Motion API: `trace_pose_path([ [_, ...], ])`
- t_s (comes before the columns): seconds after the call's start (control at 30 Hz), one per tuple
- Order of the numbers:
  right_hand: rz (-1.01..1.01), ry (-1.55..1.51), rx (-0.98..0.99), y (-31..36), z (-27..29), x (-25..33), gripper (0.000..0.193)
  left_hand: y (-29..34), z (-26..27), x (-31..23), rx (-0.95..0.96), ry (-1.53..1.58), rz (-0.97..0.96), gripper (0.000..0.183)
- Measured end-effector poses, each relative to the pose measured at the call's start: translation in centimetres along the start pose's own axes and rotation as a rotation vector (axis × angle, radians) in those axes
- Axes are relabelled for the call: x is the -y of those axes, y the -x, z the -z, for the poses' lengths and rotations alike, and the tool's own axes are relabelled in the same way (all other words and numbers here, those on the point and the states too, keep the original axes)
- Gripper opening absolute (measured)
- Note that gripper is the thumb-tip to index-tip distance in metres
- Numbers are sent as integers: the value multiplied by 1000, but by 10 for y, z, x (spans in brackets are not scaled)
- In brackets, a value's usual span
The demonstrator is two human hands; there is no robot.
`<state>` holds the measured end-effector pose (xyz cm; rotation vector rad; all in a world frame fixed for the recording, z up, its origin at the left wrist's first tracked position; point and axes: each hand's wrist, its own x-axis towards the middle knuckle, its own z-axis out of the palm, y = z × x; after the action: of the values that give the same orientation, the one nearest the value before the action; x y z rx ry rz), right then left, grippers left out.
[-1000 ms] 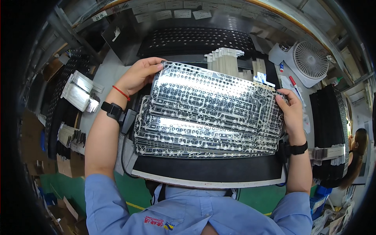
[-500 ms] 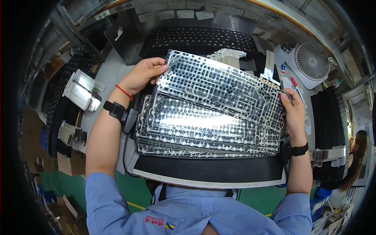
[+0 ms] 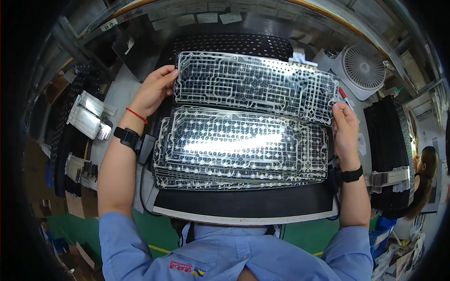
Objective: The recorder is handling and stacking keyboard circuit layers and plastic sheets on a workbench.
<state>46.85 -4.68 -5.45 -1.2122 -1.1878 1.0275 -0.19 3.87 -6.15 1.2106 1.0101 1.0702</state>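
Observation:
Raised over the bench is a clear keyboard membrane sheet (image 3: 255, 84) printed with silver circuit traces. Its left edge is pinched between the thumb and fingers of my left hand (image 3: 157, 89). At the lower right corner, my right hand (image 3: 344, 126) is closed on the same sheet. Just nearer to me lies a fanned stack of similar membrane sheets (image 3: 225, 154), with bright glare across the top one. The stack rests on a black mat (image 3: 243, 201) at the bench's front edge.
A white round fan (image 3: 364, 67) stands at the back right, with a red marker (image 3: 343, 95) near it. Black perforated sheets (image 3: 229, 44) lie behind. More black stacks (image 3: 389, 140) flank the right side, and silver-ended strips (image 3: 89, 110) the left. A person (image 3: 424, 180) is at far right.
Both hands have shifted the held membrane sheet up and left, and it now lies more level. More of the stack beneath shows. The whole view has also shifted slightly.

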Motion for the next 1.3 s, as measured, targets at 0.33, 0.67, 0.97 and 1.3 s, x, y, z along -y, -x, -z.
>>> trace_pose_path([
  [0.33, 217, -5, -69, 2, -16, 7, 17, -1, 7, 6, -20, 24, -157, 18],
  [0.67, 180, -35, 0, 7, -20, 13, 43, -1, 2, 0, 52, -116, 50, 24],
  [0.97, 145, 29, -10, 7, -18, 14, 36, -8, 19, 8, -171, 74, -23, 20],
  [1.3, 156, 595, 318, 8, -17, 4, 16, -2, 9, 0, -146, 50, 13, 35],
])
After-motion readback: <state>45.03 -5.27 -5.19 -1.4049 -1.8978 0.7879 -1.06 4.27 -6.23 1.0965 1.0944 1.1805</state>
